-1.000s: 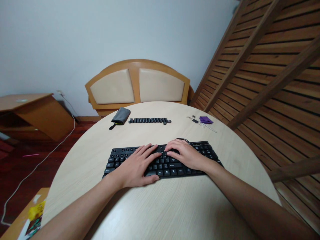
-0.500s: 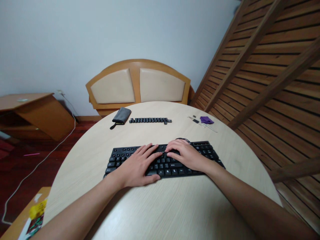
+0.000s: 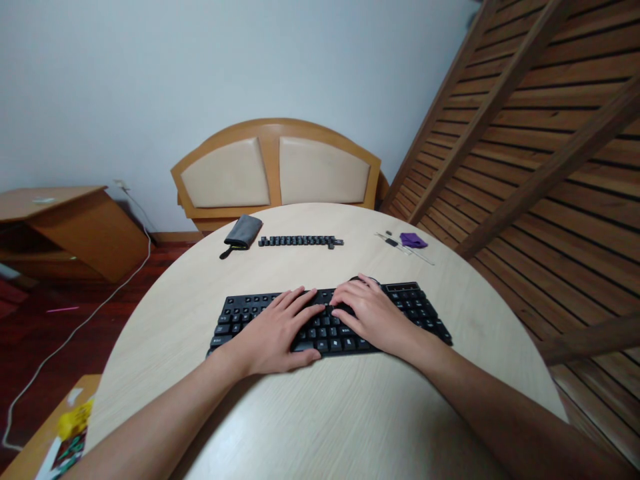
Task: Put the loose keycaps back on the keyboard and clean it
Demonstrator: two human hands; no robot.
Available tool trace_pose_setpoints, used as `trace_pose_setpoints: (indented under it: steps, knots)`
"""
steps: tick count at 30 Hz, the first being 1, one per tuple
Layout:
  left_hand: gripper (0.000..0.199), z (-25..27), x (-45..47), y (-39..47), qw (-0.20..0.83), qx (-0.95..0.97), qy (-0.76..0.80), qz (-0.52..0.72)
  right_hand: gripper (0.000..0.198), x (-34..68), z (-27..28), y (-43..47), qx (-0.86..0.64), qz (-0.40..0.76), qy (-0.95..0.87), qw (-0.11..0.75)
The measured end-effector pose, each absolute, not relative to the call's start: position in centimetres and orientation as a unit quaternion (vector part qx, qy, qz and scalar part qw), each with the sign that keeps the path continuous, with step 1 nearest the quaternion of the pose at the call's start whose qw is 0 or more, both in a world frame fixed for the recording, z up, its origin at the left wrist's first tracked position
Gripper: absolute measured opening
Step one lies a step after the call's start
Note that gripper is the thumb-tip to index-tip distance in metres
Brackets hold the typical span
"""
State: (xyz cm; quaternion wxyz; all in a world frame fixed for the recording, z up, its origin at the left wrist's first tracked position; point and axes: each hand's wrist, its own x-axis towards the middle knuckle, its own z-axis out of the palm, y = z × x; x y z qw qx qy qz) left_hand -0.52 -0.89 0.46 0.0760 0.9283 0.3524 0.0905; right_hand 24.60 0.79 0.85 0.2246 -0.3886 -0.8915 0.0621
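A black keyboard (image 3: pixel 345 343) lies across the middle of the table, with small square openings along its top row where keycaps are off. My left hand (image 3: pixel 280 330) rests flat on its middle-left part, fingers spread. Close to the left fingertips, my right hand (image 3: pixel 370 310) curls over the keys. Its thumb and forefinger pinch what looks like a single black keycap (image 3: pixel 331 308), mostly hidden by the fingers. Behind the keyboard stands a row of loose black keycaps (image 3: pixel 300 240).
A grey pouch (image 3: pixel 244 231) with a dark strap lies at the back left of the round table (image 3: pixel 320 413). Toward the back right are a purple cloth (image 3: pixel 413 240) and thin tools (image 3: pixel 407 248). A slatted wooden panel (image 3: pixel 540 147) rises on the right.
My right hand has shifted slightly, its wrist a little lower and one finger lifted higher. The left hand has stayed where it was.
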Motion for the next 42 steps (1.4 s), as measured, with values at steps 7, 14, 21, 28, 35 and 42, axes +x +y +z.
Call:
trace_pose_setpoints:
  steps: [7, 14, 21, 28, 35, 42]
  knots:
    - [0.079, 0.6, -0.4, -0.8, 0.074, 0.929, 0.352, 0.084, 0.011, 24.1, 0.9, 0.4, -0.399, 0.024, -0.891, 0.218]
    - [0.08, 0.6, -0.4, -0.9, 0.078, 0.929, 0.351, 0.086, 0.011, 24.2, 1.0, 0.6, -0.41, 0.072, -0.882, 0.22]
    - [0.078, 0.5, -0.4, -0.9, 0.087, 0.928, 0.352, 0.088, 0.01, 23.8, 1.0, 0.4, -0.426, 0.056, -0.876, 0.219]
    - [0.078, 0.4, -0.4, -0.9, 0.089, 0.927, 0.352, 0.094, 0.014, 22.9, 1.6, -0.3, -0.432, -0.001, -0.887, 0.165]
    - [0.078, 0.5, -0.4, -0.9, 0.088, 0.927, 0.351, 0.096, 0.012, 22.9, 1.5, 0.0, -0.459, 0.035, -0.874, 0.156]
    - [0.081, 0.5, -0.5, -0.9, 0.092, 0.928, 0.348, 0.096, 0.016, 24.1, 0.9, 0.5, -0.404, 0.061, -0.889, 0.205]
